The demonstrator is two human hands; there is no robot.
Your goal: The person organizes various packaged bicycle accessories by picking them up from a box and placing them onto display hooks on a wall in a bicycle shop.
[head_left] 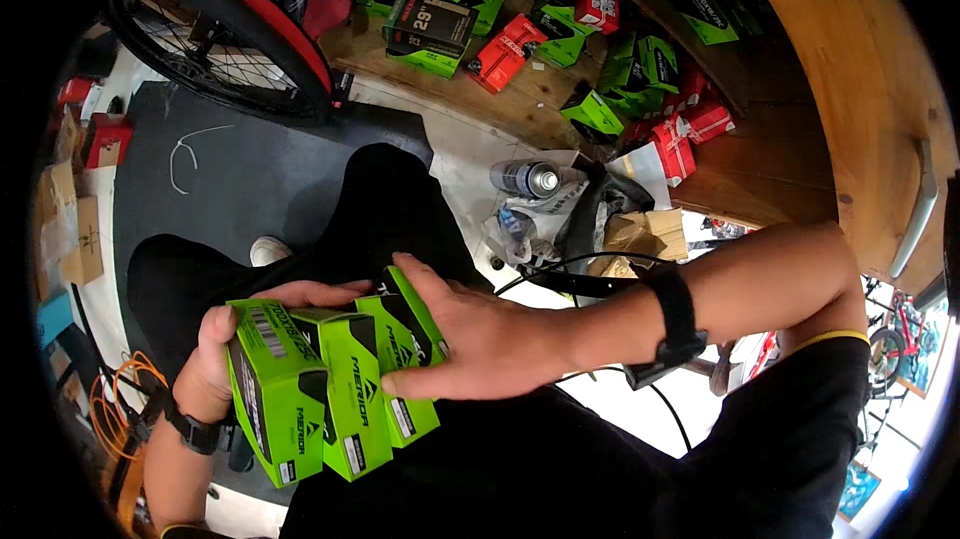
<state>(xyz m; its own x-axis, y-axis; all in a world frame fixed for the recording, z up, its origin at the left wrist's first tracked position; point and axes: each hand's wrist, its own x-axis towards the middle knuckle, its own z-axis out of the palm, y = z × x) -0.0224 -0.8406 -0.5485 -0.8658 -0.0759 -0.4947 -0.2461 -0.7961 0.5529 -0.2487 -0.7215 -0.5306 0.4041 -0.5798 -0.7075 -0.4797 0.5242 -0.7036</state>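
Three small green-and-black cardboard boxes stand side by side in front of my body, pressed between my two hands: a left box (277,394), a middle box (352,389) and a right box (405,364). My left hand (214,347) wraps the outer left side, its thumb by the left box's top edge and its fingers reaching behind the row. My right hand (475,339) closes on the right box from the other side, with thumb and forefinger spread over its face. The hidden sides and the covered fingers of the left hand cannot be seen.
A wooden shelf (400,69) ahead holds several green boxes and red boxes, among them a red box (507,52). Further left leans a bicycle wheel (215,34). A spray can (527,179) lies on plastic wrapping near my knee. An orange cable (120,399) coils at the left.
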